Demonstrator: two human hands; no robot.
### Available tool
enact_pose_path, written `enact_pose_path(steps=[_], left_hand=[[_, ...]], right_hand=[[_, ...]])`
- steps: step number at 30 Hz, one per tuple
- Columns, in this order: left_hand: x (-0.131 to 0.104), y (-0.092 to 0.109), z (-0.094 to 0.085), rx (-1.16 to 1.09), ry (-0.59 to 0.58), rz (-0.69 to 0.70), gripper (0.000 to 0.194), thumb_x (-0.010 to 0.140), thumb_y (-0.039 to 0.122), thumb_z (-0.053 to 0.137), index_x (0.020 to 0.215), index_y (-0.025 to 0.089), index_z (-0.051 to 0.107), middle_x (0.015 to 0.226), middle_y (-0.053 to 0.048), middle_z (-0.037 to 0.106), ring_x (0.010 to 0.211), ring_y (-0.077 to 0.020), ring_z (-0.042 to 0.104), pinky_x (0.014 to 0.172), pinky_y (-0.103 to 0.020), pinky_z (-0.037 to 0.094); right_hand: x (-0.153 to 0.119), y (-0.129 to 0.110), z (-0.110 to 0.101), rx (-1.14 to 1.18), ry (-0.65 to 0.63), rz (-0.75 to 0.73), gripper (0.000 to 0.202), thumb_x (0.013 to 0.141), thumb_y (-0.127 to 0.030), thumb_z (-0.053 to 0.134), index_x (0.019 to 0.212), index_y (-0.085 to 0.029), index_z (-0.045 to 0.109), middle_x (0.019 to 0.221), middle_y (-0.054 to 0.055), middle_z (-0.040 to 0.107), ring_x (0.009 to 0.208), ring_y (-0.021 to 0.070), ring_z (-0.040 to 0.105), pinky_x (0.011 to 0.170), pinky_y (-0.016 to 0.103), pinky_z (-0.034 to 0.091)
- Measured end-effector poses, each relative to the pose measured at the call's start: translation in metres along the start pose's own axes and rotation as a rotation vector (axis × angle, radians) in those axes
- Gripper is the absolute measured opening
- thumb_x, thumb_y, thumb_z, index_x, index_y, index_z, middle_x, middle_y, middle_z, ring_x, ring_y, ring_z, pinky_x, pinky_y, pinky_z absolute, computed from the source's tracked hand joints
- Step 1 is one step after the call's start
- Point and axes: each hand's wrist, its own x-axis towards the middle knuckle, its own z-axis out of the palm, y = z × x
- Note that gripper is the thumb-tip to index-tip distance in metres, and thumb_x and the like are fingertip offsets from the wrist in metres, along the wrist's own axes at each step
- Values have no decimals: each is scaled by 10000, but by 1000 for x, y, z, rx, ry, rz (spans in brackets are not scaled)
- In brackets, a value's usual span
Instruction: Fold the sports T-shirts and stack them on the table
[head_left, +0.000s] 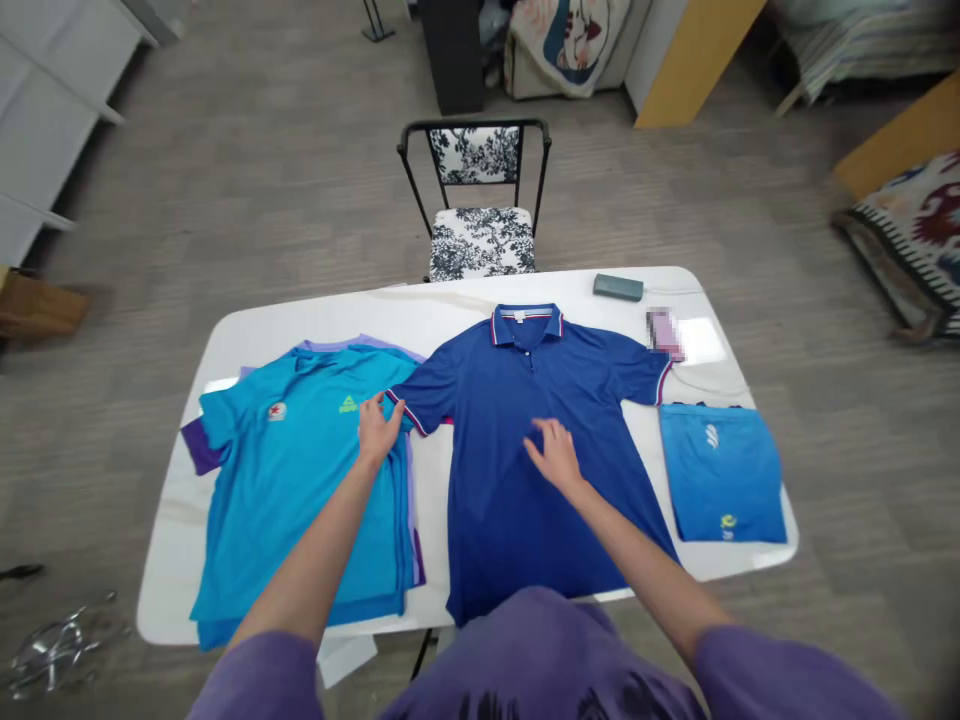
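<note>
A dark blue polo shirt (517,480) lies spread flat, its striped collar toward the table's far edge. My left hand (380,428) is at the cuff of its left-hand sleeve, thumb and fingers closed around the sleeve's edge. Over the middle of the shirt is my right hand (555,452), its fingers apart and nothing held. To the left, a stack of turquoise shirts (315,480) lies flat, with lilac and purple cloth showing underneath. A folded blue garment (721,475) rests at the right end.
The white table (176,560) holds a dark grey case (618,288) and a blurred pink object (664,334) near its far right corner. A black-framed chair (481,240) with a patterned seat stands beyond the far edge. Cabinets and cushions are farther off.
</note>
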Motion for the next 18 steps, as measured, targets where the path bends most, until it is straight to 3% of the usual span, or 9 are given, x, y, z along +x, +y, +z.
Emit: enact_pose_path(steps=[3, 6, 8, 12, 18], left_hand=[[45, -17, 3, -136, -73, -96, 627, 940, 602, 766, 1345, 128, 693, 1351, -205, 730, 1218, -326, 716, 1132, -476, 565], [71, -25, 10, -150, -145, -95, 406, 873, 555, 827, 999, 183, 723, 1026, -139, 774, 1127, -343, 725, 1088, -487, 578], [76, -31, 12, -181, -179, -87, 329, 861, 505, 830, 899, 214, 683, 934, -97, 753, 1073, -321, 729, 1063, -466, 587], [72, -38, 11, -281, -226, -104, 295, 925, 486, 750, 994, 216, 655, 951, -62, 744, 954, -249, 743, 941, -409, 631], [60, -30, 17, -381, -427, -114, 460, 823, 613, 857, 888, 197, 672, 843, -69, 738, 787, -240, 745, 707, -364, 650]], right_hand=[[-142, -34, 60, 123, -264, 67, 168, 1039, -430, 600, 1103, -346, 731, 1108, 62, 793, 1029, 300, 756, 992, 475, 528], [-229, -82, 116, 145, -383, 213, 139, 995, -452, 647, 921, -336, 669, 992, 28, 787, 959, 296, 770, 929, 453, 506], [-254, -113, 145, 117, -402, 289, 193, 958, -491, 693, 902, -319, 629, 994, 34, 782, 981, 316, 777, 934, 460, 503], [-263, -158, 185, 19, -398, 313, 322, 867, -545, 793, 1001, -313, 614, 1156, 93, 775, 1112, 397, 769, 1024, 528, 504], [-276, -178, 204, -55, -353, 345, 287, 867, -416, 752, 1093, -311, 608, 1388, 161, 707, 1299, 448, 691, 1108, 569, 479]])
